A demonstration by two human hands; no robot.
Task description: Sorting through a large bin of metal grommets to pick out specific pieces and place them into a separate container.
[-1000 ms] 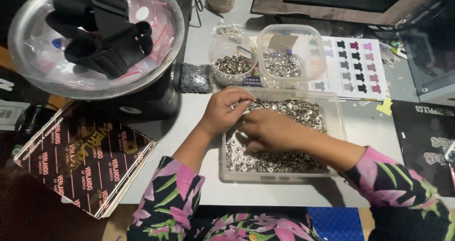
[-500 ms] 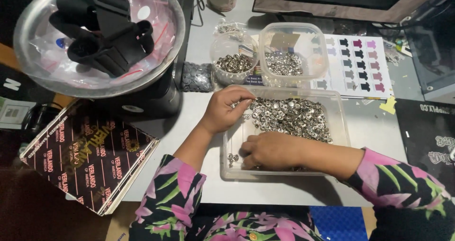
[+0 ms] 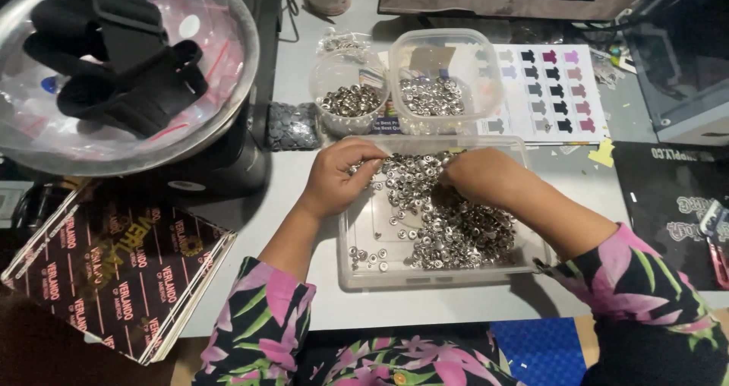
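Note:
A clear rectangular tray (image 3: 370,230) on the grey table holds a heap of small silver metal snaps (image 3: 459,234), piled mostly on its right side. My left hand (image 3: 340,177) rests at the tray's far left corner, with its fingertips pinched on a few snaps. My right hand (image 3: 477,175) lies on the far part of the heap. Its fingers curl down into the snaps and are hidden. Both arms wear floral sleeves.
Behind the tray stand a round clear tub (image 3: 348,97) and a square clear tub (image 3: 444,78), both holding snaps. A colour chart card (image 3: 558,90) lies to their right and a small dark bag (image 3: 292,126) to their left. A large bowl of black straps (image 3: 114,75) and a patterned box (image 3: 114,268) sit left.
My right hand has moved from the tray's near side up to its far edge, pushing snaps rightward and baring the tray's left floor. My left hand has stayed at the far left corner.

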